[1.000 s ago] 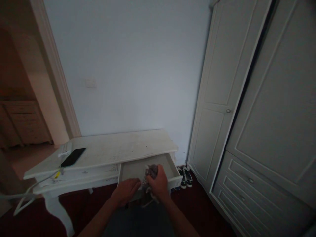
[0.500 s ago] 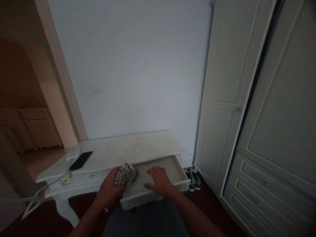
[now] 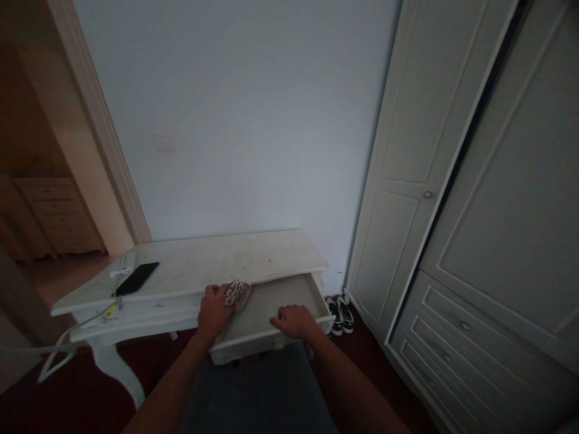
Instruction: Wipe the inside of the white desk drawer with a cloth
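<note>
A white desk (image 3: 203, 268) stands against the wall with its right-hand drawer (image 3: 271, 337) pulled out. My left hand (image 3: 213, 310) is closed on a patterned brown-and-white cloth (image 3: 236, 293) and holds it at the back left corner of the drawer, under the desk top's edge. My right hand (image 3: 295, 320) rests on the drawer's front rim with its fingers curled over it. The drawer's pale inside shows nothing else.
A black phone (image 3: 137, 278) and a white power strip (image 3: 121, 266) with a cable lie at the desk's left end. Dark sneakers (image 3: 339, 313) sit on the floor by the wall. A tall white wardrobe (image 3: 474, 229) fills the right side; a doorway opens at left.
The cloth went from both hands at the drawer front into my left hand, which carried it to the drawer's back left corner. My right hand let go and settled on the drawer front.
</note>
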### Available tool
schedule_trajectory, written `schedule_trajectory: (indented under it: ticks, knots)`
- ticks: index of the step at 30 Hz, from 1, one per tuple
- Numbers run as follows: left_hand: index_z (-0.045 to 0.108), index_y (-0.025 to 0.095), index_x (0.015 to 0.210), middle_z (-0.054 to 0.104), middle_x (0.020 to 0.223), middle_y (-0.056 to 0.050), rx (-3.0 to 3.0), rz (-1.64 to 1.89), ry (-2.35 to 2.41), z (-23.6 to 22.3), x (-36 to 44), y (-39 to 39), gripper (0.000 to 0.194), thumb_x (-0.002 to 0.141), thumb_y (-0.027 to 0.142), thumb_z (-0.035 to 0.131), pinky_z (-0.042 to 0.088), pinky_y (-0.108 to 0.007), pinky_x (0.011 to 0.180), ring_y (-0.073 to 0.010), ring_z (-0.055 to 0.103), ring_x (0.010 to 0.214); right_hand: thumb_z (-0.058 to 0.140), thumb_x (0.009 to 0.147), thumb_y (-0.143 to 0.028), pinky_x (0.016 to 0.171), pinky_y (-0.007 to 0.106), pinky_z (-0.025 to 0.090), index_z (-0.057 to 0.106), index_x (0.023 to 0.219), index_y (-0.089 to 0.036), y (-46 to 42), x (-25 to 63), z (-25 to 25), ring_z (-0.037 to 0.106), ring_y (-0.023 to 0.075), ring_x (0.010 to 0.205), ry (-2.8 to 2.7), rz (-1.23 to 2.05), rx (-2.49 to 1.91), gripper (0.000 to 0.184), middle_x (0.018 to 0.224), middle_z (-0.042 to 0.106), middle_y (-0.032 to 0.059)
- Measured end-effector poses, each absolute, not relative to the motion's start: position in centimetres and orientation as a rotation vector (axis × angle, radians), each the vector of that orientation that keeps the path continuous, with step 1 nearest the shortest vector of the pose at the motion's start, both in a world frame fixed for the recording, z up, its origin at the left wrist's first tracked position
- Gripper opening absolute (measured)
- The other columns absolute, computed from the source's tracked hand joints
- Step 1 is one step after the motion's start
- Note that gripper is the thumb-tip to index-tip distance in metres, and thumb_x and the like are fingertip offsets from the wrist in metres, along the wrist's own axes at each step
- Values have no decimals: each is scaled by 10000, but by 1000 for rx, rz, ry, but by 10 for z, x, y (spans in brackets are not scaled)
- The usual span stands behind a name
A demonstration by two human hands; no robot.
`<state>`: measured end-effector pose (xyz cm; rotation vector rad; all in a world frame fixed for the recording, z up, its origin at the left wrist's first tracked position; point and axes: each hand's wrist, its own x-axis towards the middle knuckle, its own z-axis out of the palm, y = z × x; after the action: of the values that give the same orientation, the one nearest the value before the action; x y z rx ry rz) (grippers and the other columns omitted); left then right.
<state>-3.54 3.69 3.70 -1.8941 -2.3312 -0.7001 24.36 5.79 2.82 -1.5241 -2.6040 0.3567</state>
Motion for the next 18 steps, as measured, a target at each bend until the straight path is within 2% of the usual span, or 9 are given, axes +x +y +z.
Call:
schedule_trajectory:
  ticks: [5, 8, 10, 12, 14, 17, 18]
  knots:
    - [555, 224, 1379, 396, 1463, -132, -2068, -746, -2355, 19, -52, -16, 513, 880, 291, 650, 557, -381, 1001, -253, 654, 1123, 500, 962, -651, 853, 436, 525, 794, 1055, -256, 61, 244, 28, 751, 332, 1015, -2592, 410, -1550, 501, 1077, 804, 131]
    - [501, 239, 1448, 230, 1655, -133, -2036, -788, -2322, 5, -60, -55, 566, 902, 324, 624, 578, -419, 996, -286, 643, 1200, 508, 956, -643, 843, 429, 529, 796, 1051, -253, 62, 242, 26, 752, 332, 1003, -2585, 420, -1559, 495, 1066, 804, 132]
    - [480, 245, 1486, 180, 1720, -107, -2039, -693, -2200, -1, -57, -71, 620, 881, 227, 616, 533, -444, 1077, -310, 584, 1303, 498, 963, -634, 855, 433, 530, 794, 1066, -246, 62, 241, 24, 751, 334, 1005, -2588, 415, -1560, 499, 1087, 799, 138]
    - [510, 269, 1481, 256, 1727, -69, -2082, -472, -2066, 1, -45, -78, 691, 819, 101, 613, 478, -474, 1134, -319, 536, 1352, 476, 977, -624, 876, 438, 528, 786, 1095, -240, 63, 241, 23, 745, 334, 1027, -2600, 404, -1552, 507, 1121, 792, 144]
    - [551, 323, 1463, 375, 1693, -34, -2159, -242, -1944, 8, -23, -75, 731, 786, 58, 627, 460, -513, 1125, -334, 532, 1340, 438, 1002, -609, 890, 427, 524, 773, 1130, -244, 64, 242, 24, 735, 326, 1066, -2630, 398, -1526, 512, 1156, 784, 137]
    - [539, 427, 1481, 468, 1648, -7, -2317, -74, -1782, 19, 24, -60, 750, 806, 143, 701, 432, -581, 1100, -368, 524, 1340, 371, 1046, -533, 892, 398, 520, 761, 1151, -251, 69, 250, 26, 723, 307, 1113, -2692, 388, -1490, 492, 1198, 774, 124]
    - [506, 444, 1509, 455, 1658, -19, -2382, -63, -1740, 22, 40, -54, 787, 796, 229, 758, 410, -620, 1102, -392, 510, 1351, 361, 1053, -509, 889, 396, 521, 763, 1140, -242, 70, 255, 26, 722, 310, 1116, -2707, 379, -1494, 491, 1200, 772, 132]
